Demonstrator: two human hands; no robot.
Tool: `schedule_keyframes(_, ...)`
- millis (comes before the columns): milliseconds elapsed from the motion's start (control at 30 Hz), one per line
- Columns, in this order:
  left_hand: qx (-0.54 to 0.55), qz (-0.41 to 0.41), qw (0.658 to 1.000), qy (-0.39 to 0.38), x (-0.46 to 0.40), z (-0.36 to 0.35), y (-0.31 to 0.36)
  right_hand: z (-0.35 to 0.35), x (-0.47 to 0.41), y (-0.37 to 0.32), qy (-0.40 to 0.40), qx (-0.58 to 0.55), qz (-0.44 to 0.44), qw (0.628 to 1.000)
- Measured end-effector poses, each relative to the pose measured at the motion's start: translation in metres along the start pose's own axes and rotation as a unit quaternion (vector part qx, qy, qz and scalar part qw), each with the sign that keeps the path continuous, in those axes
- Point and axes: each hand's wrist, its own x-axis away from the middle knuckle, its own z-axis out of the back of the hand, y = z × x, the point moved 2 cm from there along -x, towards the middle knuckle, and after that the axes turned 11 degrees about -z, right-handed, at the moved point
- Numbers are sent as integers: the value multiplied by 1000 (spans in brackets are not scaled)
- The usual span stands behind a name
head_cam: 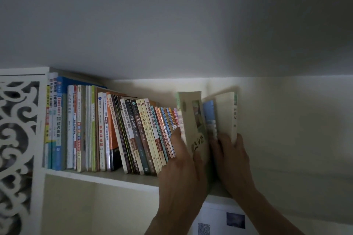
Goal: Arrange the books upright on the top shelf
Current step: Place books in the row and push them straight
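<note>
2 bare hands worked at the right end of a long row of books (118, 131) on the top shelf (107, 178), a flat white-painted board set close under the ceiling. The left hand (181, 173) gripped a pale green paperback (193, 120), its thumb pressed on the matte front cover and its fingers curled behind, against the neighbouring spines; the book stood nearly upright, tipped slightly left. The right hand (232, 160) clasped a cream paperback (227, 116) with fingers wrapped round its spine edge, and a thin blue-covered book (209, 114) stood sandwiched between the 2 held volumes. Left of them, slim glossy spines leaned leftward, while the taller, thicker books at the far left stood straight. A white fretwork side panel (17, 139) with curling scroll cut-outs closed the shelf's left end. Below the shelf, a printed sheet (221, 219) showed a dark picture.
</note>
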Motion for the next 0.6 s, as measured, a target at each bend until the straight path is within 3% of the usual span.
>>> schedule_keyframes(100, 25, 35, 999, -8, 16, 25, -17, -6, 1, 0, -59, -36, 1, 998)
schedule_keyframes(233, 22, 52, 996, 70, 52, 82, -32, -13, 3, -11, -53, 54, 48, 996)
schedule_keyframes(433, 72, 110, 990, 54, 80, 104, -46, 12, 10, -22, 35, 60, 33, 997)
schedule_keyframes(533, 146, 142, 977, 62, 90, 101, -43, 40, 34, -47, 142, 105, 82, 981)
schedule_keyframes(600, 211, 147, 964, 62, 89, 91, -37, 60, 64, -71, 163, 127, 120, 971)
